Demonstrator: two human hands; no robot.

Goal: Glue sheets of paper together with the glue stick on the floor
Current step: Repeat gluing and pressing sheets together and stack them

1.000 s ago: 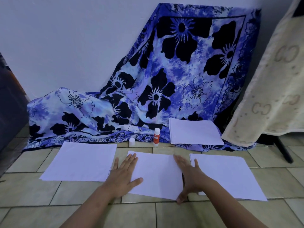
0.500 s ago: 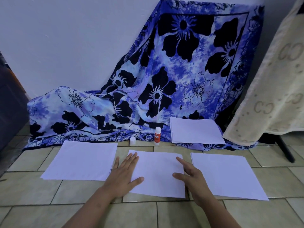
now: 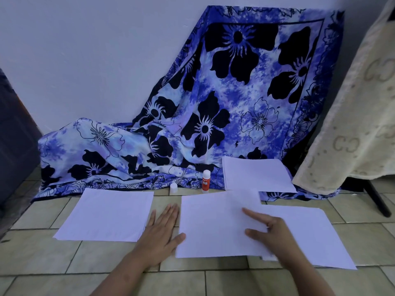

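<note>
Dim, bluish, even light; soft focus; wide-angle bending at edges.

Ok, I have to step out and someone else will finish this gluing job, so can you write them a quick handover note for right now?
Left hand: open, flat on the floor at the left edge of the middle sheet.
Right hand: on that sheet's right edge; I cannot tell whether it pinches it.
Things: the middle sheet overlaps the right sheet; the left sheet lies apart. The glue stick stands upright, untouched, by the cloth; the paper stack lies on the cloth.
Done: sheets laid out.
Left: no glue visible; glue and press.
</note>
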